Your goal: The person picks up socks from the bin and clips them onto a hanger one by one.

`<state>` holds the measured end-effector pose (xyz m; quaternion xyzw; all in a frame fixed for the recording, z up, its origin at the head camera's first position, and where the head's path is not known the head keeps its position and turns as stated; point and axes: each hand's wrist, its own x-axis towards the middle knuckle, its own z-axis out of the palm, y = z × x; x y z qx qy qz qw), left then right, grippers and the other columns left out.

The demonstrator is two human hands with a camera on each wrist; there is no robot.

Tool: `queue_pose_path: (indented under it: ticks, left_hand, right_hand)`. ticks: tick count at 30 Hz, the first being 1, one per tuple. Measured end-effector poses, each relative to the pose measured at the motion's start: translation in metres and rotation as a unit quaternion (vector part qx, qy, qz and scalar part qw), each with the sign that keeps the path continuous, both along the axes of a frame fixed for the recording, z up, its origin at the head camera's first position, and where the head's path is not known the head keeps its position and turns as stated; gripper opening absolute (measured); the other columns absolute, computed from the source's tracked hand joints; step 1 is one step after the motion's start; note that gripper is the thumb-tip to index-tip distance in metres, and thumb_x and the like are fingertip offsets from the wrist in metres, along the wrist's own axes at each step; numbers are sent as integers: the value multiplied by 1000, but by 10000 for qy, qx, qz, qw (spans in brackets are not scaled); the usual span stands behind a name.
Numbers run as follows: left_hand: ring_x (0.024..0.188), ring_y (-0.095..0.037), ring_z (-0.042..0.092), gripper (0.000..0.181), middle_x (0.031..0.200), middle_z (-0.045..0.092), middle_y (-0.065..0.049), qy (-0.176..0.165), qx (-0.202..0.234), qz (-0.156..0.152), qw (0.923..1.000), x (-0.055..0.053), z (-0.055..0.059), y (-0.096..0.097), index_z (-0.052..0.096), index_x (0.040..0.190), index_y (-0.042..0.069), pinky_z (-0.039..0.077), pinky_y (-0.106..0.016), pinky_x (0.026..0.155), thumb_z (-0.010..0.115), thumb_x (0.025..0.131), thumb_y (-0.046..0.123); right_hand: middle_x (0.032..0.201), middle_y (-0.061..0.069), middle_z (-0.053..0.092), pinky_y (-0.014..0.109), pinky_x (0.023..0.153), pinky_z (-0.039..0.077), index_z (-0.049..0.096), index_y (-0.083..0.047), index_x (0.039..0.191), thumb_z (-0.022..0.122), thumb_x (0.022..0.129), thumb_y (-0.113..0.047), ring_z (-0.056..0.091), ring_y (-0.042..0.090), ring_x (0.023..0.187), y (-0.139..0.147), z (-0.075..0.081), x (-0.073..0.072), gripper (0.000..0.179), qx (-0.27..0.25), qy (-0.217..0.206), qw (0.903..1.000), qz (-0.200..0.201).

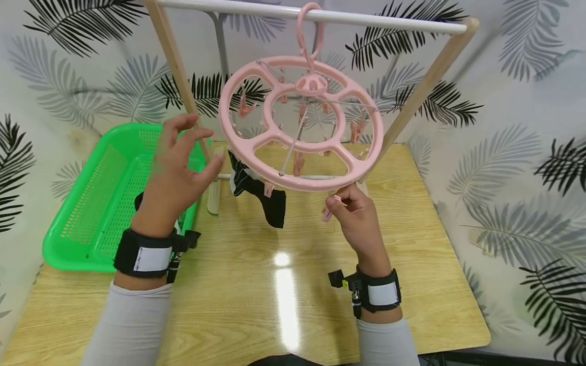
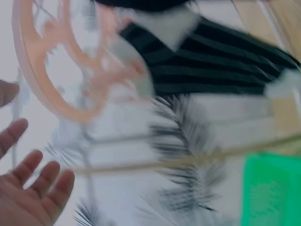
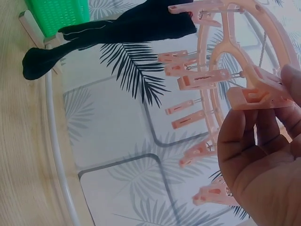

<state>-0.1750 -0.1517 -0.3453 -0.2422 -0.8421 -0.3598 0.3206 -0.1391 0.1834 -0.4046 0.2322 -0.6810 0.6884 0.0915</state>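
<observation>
A pink round clip hanger [image 1: 249, 145] hangs by its hook from a white rail. Thumb and fingers of my right hand [image 1: 361, 218] pinch a pink clothespin [image 3: 254, 98] at the hanger's near right edge. My left hand [image 1: 176, 173] is raised left of the hanger, fingers spread and holding nothing. Black socks [image 1: 273, 206] hang from the hanger's near left side, one beneath a clothespin [image 1: 269, 189]. In the left wrist view a striped black sock [image 2: 211, 61] shows, with the blurred hanger beside it.
A green perforated basket [image 1: 91, 203] stands on the wooden table [image 1: 238, 305] at the left, with dark and white items in it partly hidden behind my left arm. The white rail [image 1: 389, 20] rests on wooden posts [image 1: 426, 84]. Several other pink clothespins [image 3: 202, 80] dangle under the hanger.
</observation>
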Motion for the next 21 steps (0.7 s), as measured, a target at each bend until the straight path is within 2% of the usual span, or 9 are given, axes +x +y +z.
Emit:
queue_pose_path:
  ticks: [3, 6, 9, 11, 13, 16, 17, 19, 21]
  left_hand:
    - [118, -39, 51, 24, 127, 51, -28, -584, 544, 635, 9948, -10, -16, -21, 66, 108, -8, 43, -51, 94, 71, 89, 4]
    - [111, -47, 50, 25, 120, 53, -32, -1617, 469, 1136, 9792, -25, -39, -46, 65, 109, -12, 42, -56, 89, 64, 95, 8]
    - [111, -54, 48, 35, 115, 53, -39, -2716, -277, 1372, 9522, -36, -66, -74, 62, 113, -17, 40, -61, 91, 58, 97, 14]
    - [111, -56, 48, 41, 116, 53, -43, -3379, -794, 1365, 9278, -39, -83, -92, 58, 118, -19, 41, -62, 89, 56, 97, 16]
    - [106, -57, 50, 47, 116, 53, -43, -3865, -1137, 1368, 9050, -42, -98, -108, 54, 123, -21, 44, -60, 85, 56, 97, 18]
    - [106, -57, 51, 55, 122, 49, -44, -4381, -1394, 1410, 8768, -43, -114, -124, 46, 131, -23, 47, -59, 81, 55, 97, 20]
    - [107, -58, 51, 57, 124, 47, -45, -4474, -1440, 1455, 8706, -42, -118, -128, 44, 132, -24, 47, -59, 82, 54, 98, 21]
    - [108, -58, 51, 59, 126, 46, -45, -4583, -1535, 1538, 8618, -42, -125, -134, 41, 133, -25, 47, -60, 84, 53, 98, 21]
    - [110, -58, 51, 58, 126, 47, -44, -4548, -1620, 1635, 8603, -40, -129, -136, 44, 130, -25, 46, -61, 88, 55, 97, 21]
  right_hand:
    - [83, 9, 60, 29, 64, 54, 53, 8, 85, 57, 96, 6, 63, 20, 68, 0, 1, 1, 12, -53, 6, 10000, -56]
    - [83, 12, 59, 30, 64, 55, 52, 8, 85, 60, 97, 0, 63, 20, 68, 1, 2, 1, 16, -112, 49, 9999, -80]
    - [84, 16, 58, 30, 65, 54, 53, 7, 85, 61, 97, -6, 63, 21, 70, 0, 1, 2, 20, -74, 63, 9999, -57]
    - [85, 17, 58, 30, 66, 54, 53, 7, 85, 61, 97, -7, 63, 20, 69, -1, 0, 3, 20, -43, 39, 10000, -37]
    - [87, 15, 59, 30, 66, 54, 53, 7, 86, 61, 98, -6, 64, 20, 69, -2, -2, 4, 19, -32, -12, 10000, 16]
    - [88, 9, 60, 29, 67, 54, 52, 8, 87, 61, 98, -5, 64, 18, 69, -4, -4, 5, 19, -28, -47, 10000, 71]
    - [88, 8, 61, 29, 67, 54, 52, 8, 87, 61, 98, -6, 64, 18, 69, -5, -4, 5, 19, -45, -52, 9999, 96]
    - [88, 6, 61, 29, 67, 54, 52, 8, 87, 61, 98, -7, 64, 18, 69, -6, -4, 5, 21, -51, -30, 9999, 130]
    - [88, 6, 61, 29, 67, 54, 52, 8, 87, 62, 98, -8, 64, 18, 70, -7, -3, 6, 22, -75, -29, 9999, 153]
